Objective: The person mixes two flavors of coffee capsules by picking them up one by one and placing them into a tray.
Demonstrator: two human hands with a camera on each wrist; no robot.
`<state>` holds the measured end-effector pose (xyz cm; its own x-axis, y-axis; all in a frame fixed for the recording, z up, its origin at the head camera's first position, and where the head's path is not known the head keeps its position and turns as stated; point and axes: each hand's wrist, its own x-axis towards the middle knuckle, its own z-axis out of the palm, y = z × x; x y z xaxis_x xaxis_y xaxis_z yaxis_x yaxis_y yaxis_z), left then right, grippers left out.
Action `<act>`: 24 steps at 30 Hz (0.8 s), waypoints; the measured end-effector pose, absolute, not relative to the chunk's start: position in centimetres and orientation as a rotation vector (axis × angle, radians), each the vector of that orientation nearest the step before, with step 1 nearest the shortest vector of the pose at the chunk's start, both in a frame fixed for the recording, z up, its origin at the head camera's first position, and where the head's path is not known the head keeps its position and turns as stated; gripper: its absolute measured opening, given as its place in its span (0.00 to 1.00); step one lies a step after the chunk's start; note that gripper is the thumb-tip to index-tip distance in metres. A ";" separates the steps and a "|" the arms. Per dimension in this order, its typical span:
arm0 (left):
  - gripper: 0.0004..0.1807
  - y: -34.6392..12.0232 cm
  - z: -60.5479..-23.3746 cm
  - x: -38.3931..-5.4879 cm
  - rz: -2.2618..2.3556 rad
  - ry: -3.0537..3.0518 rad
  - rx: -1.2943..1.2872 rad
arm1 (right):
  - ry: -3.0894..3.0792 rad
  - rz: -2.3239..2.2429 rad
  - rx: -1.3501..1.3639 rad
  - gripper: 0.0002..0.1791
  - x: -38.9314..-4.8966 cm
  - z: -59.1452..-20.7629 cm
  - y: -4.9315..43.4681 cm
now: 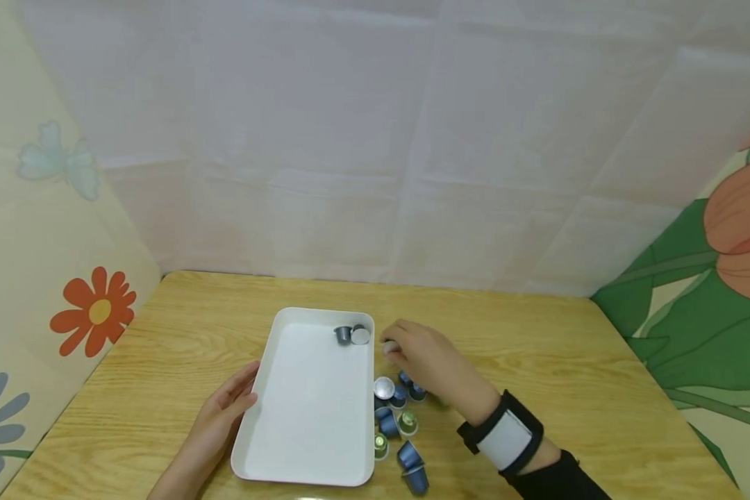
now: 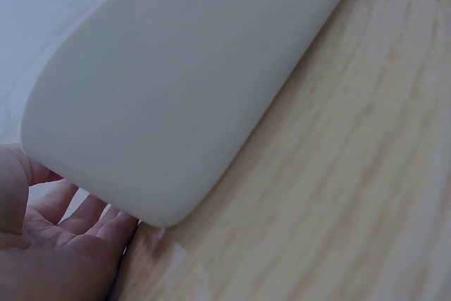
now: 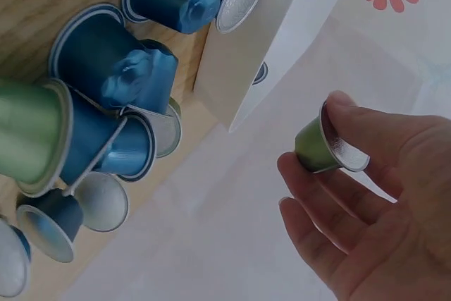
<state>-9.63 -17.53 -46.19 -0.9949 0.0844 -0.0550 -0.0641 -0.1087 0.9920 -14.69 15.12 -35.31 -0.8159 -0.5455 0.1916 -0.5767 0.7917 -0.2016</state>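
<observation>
My right hand [image 1: 426,355] pinches a green coffee capsule [image 3: 315,147] between thumb and fingers, just outside the right rim of the white tray [image 1: 306,410]. The capsule's silvery face is turned towards the palm in the right wrist view. My left hand [image 1: 223,406] rests at the tray's left side, its thumb tip at the rim and fingers loosely bent along the outer wall. In the left wrist view the tray hides those fingertips. Inside the tray, a dark grey capsule [image 1: 343,335] and a capsule with a pale face [image 1: 360,335] lie in the far right corner.
Right of the tray, loose blue capsules [image 1: 388,425] and green capsules [image 1: 407,422] lie close together on the wooden table [image 1: 537,382]. Two blue capsules [image 1: 415,479] lie end to end nearest me. A pale cloth [image 1: 350,173] hangs behind the table.
</observation>
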 end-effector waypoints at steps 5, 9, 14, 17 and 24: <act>0.31 -17.6 -46.2 -9.7 2.253 2.033 0.025 | -2.893 0.402 0.944 0.13 -15.7 -35.0 14.0; 0.31 -17.6 -46.3 -9.6 2.278 2.023 0.045 | -2.917 0.397 0.981 0.14 -16.4 -34.8 13.0; 0.31 -17.5 -46.4 -9.5 2.282 2.022 0.037 | -2.955 0.387 1.005 0.15 -17.3 -34.8 12.0; 0.31 -17.5 -46.3 -9.6 2.267 2.032 0.026 | -2.963 0.329 1.016 0.15 -17.9 -35.0 11.5; 0.31 -17.6 -46.2 -9.7 2.247 2.041 0.015 | -2.994 0.247 1.090 0.15 -19.0 -35.5 10.0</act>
<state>-9.71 -17.56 -46.22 -0.9943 0.0853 -0.0643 -0.0722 -0.0928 0.9931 -19.02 9.96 -35.49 -0.7659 -0.6430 0.0017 -0.6346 0.7554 -0.1630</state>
